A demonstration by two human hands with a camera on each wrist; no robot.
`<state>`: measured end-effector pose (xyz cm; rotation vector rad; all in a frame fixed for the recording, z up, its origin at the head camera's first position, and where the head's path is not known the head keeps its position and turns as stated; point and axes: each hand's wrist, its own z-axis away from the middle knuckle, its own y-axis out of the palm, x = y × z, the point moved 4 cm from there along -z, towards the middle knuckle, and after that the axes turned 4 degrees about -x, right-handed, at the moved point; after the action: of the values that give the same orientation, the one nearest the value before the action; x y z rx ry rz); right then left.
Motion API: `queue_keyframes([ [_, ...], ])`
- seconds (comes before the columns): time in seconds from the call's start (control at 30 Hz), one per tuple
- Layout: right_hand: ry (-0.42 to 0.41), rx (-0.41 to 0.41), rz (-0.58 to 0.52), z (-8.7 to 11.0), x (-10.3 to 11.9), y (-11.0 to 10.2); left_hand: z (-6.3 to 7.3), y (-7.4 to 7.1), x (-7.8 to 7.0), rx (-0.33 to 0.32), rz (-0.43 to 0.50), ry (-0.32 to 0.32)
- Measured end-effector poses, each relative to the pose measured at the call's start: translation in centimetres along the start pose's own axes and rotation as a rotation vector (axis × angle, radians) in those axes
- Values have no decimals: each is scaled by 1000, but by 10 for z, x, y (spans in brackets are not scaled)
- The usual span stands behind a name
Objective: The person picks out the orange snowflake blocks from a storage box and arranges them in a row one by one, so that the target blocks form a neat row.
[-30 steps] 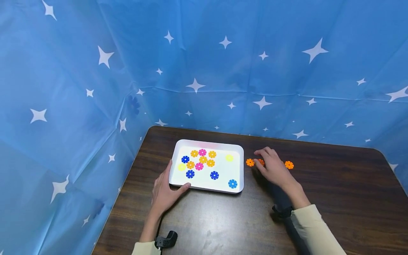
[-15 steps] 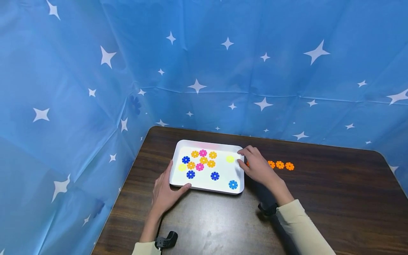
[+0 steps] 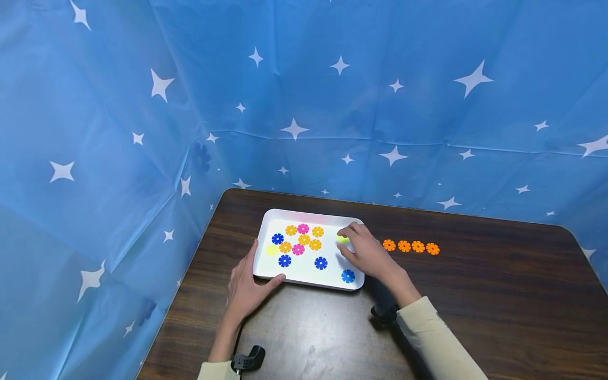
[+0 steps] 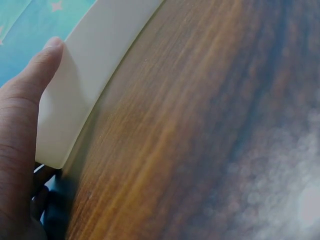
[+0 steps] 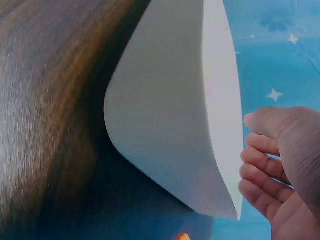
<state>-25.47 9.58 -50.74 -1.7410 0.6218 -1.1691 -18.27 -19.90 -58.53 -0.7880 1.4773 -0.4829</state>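
A white tray (image 3: pixel 299 273) holds several flat, notched snowflake discs. My left hand (image 3: pixel 248 287) grips its near left corner, thumb along the front wall and fingers at the left side. In the left wrist view, the thumb (image 4: pixel 42 70) lies against the tray wall (image 4: pixel 92 75). My right hand (image 3: pixel 366 252) is over the tray's right side, thumb and index finger apart around a yellow snowflake disc (image 3: pixel 342 239), which the hand partly covers. In the right wrist view, the right hand's fingers (image 5: pixel 262 167) curve loosely beyond the tray wall (image 5: pixel 155 100), with nothing visible between them.
Several orange snowflake discs (image 3: pixel 404 246) lie in a row on the dark wooden table (image 3: pixel 499 295), right of the tray. Inside the tray, blue discs (image 3: pixel 321 263) and a light blue disc (image 3: pixel 348 276) lie nearer the front. A blue star-patterned curtain (image 3: pixel 332 105) stands behind.
My right hand has moved left, from above the orange row across the tray's right rim to the yellow disc. My left hand stays at the tray corner.
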Motion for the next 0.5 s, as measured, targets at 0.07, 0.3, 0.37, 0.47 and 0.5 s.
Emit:
queue_keyframes([
  [0.07, -17, 1, 3, -2, 3, 3, 0, 0, 1, -1, 2, -1],
  [0.3, -10, 42, -2, -9, 11, 16, 0, -1, 2, -18, 0, 15],
  [0.37, 1, 54, -5, -10, 13, 19, 1, -1, 2, -21, 1, 25],
  [0.47, 13, 68, -12, -12, 14, 24, 1, -1, 0, -22, 8, 36],
  [0.5, 14, 70, -16, -13, 15, 25, 1, -1, 0, -23, 8, 39],
])
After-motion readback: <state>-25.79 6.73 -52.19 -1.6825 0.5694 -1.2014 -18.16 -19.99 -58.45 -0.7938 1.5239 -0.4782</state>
